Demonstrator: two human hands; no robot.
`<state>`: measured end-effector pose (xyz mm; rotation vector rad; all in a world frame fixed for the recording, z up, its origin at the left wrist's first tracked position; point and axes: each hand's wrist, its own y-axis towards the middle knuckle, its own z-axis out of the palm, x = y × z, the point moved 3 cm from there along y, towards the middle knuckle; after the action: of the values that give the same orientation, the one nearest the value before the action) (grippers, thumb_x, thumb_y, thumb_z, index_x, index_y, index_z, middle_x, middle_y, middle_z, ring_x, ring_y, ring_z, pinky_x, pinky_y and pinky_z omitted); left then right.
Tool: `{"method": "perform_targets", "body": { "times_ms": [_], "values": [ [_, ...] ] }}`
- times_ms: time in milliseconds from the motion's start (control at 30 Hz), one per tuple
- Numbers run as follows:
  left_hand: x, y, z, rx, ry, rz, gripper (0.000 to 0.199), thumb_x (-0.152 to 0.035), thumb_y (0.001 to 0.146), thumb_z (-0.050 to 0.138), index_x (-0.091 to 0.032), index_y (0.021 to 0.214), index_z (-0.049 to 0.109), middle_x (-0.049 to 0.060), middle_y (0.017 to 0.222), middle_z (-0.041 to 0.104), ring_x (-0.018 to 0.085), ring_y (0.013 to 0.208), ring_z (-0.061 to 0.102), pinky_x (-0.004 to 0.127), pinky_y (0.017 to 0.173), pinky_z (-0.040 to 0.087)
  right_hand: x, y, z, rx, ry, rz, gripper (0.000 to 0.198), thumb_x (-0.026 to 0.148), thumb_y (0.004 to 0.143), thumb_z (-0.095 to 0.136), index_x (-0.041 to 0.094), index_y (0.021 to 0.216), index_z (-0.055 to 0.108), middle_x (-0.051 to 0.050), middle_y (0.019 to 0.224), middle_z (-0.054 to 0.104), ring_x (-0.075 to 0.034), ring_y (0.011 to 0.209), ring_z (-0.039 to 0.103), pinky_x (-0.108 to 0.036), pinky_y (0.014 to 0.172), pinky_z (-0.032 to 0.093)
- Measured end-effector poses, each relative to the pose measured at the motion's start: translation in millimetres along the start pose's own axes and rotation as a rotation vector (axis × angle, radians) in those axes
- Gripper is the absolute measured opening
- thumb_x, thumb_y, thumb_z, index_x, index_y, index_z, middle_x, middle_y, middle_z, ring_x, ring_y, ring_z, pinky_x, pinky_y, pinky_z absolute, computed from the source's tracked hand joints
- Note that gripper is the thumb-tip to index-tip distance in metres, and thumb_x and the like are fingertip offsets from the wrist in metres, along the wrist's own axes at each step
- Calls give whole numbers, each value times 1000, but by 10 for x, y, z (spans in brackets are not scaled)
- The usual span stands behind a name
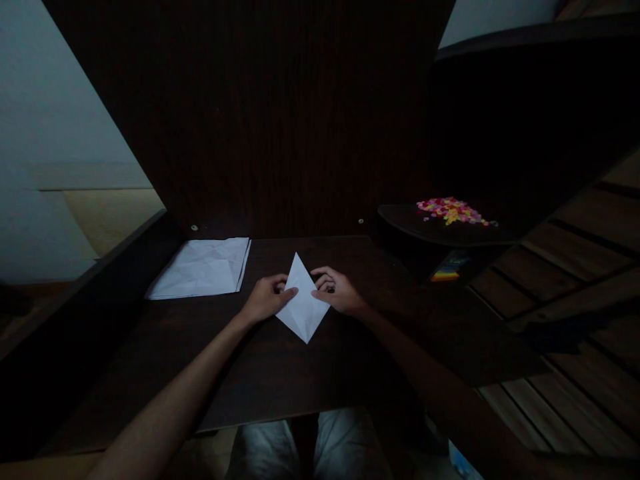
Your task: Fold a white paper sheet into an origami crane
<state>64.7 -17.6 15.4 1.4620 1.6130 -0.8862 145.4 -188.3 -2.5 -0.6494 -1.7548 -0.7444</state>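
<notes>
A white sheet of paper folded into a kite shape [303, 313] is held over the dark desk, one point toward the back panel and one toward me. My left hand [267, 297] pinches its left edge, thumb on the front face and fingers behind. On the other side, my right hand [340, 292] grips the right edge with the thumb on top, its fingers curled and partly behind the paper. Faint crease lines run across the lower half of the kite.
Creased white sheets [200, 268] lie stacked at the desk's back left. To the right, a rounded low shelf [400, 219] carries a heap of small colourful pieces [455, 211]. A tall dark panel [280, 120] closes the back, and a raised side board [90, 280] borders the left.
</notes>
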Motion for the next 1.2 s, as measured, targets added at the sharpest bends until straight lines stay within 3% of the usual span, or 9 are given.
{"method": "perform_targets", "body": {
  "times_ms": [167, 300, 400, 500, 767, 867, 967, 1067, 1200],
  "values": [
    [2, -8, -45, -174, 364, 178, 46, -33, 76, 59, -17, 119, 51, 1, 78, 63, 16, 67, 59, 27, 63, 47, 47, -11, -10, -43, -218, -39, 39, 17, 67, 65, 17, 105, 56, 0, 75, 60, -10, 60, 55, -23, 57, 45],
    [3, -18, -37, -226, 495, 327, 36, -27, 78, 58, -16, 112, 51, 8, 102, 57, 20, 87, 58, 33, 76, 49, 60, -5, -38, -60, -369, -103, 30, 15, 68, 66, 17, 98, 61, -2, 82, 63, -11, 62, 56, -24, 59, 46],
    [2, -5, -3, -118, 555, 428, 15, -23, 84, 51, -17, 95, 58, 8, 97, 58, 21, 92, 57, 35, 83, 47, 73, -11, -38, -23, -488, -262, 23, 14, 70, 65, 18, 93, 64, -5, 91, 65, -14, 74, 58, -29, 68, 47],
    [-9, 0, 8, -27, 607, 496, 16, -21, 87, 47, -17, 90, 63, 8, 92, 62, 20, 91, 57, 34, 86, 46, 86, -32, -9, 56, -545, -387, 16, 13, 76, 61, 19, 90, 67, -5, 98, 68, -19, 90, 58, -35, 83, 45],
    [-71, -61, -106, 111, 690, 559, 30, -41, 85, 54, -17, 94, 69, 10, 100, 67, 22, 94, 58, 36, 89, 43, 119, -73, 25, 161, -624, -337, 18, 23, 82, 59, 22, 96, 70, -3, 111, 67, -22, 96, 52, -40, 87, 43],
    [-69, -82, -154, 168, 701, 547, 51, -58, 70, 64, -15, 98, 69, 13, 109, 65, 26, 100, 57, 39, 92, 42, 136, -90, 10, 189, -620, -323, 27, 34, 77, 66, 23, 101, 69, -4, 114, 66, -23, 101, 50, -42, 90, 41],
    [-73, -103, -184, 209, 708, 545, 69, -65, 58, 68, -14, 103, 68, 14, 114, 63, 29, 104, 55, 40, 93, 40, 145, -112, -3, 241, -635, -304, 50, 44, 67, 73, 23, 112, 65, -7, 122, 61, -26, 108, 46, -44, 95, 38],
    [-81, -117, -193, 224, 697, 543, 74, -66, 56, 69, -14, 107, 66, 14, 117, 61, 29, 107, 54, 39, 94, 40, 145, -136, -11, 328, -671, -281, 74, 50, 58, 78, 24, 123, 57, -8, 133, 52, -28, 118, 39, -48, 100, 31],
    [-85, -121, -195, 223, 678, 515, 74, -66, 59, 66, -12, 110, 65, 16, 119, 59, 29, 109, 53, 38, 94, 41, 158, -154, -21, 387, -710, -268, 83, 52, 57, 77, 25, 130, 49, -8, 139, 45, -30, 125, 33, -51, 103, 24]
  ]
}}
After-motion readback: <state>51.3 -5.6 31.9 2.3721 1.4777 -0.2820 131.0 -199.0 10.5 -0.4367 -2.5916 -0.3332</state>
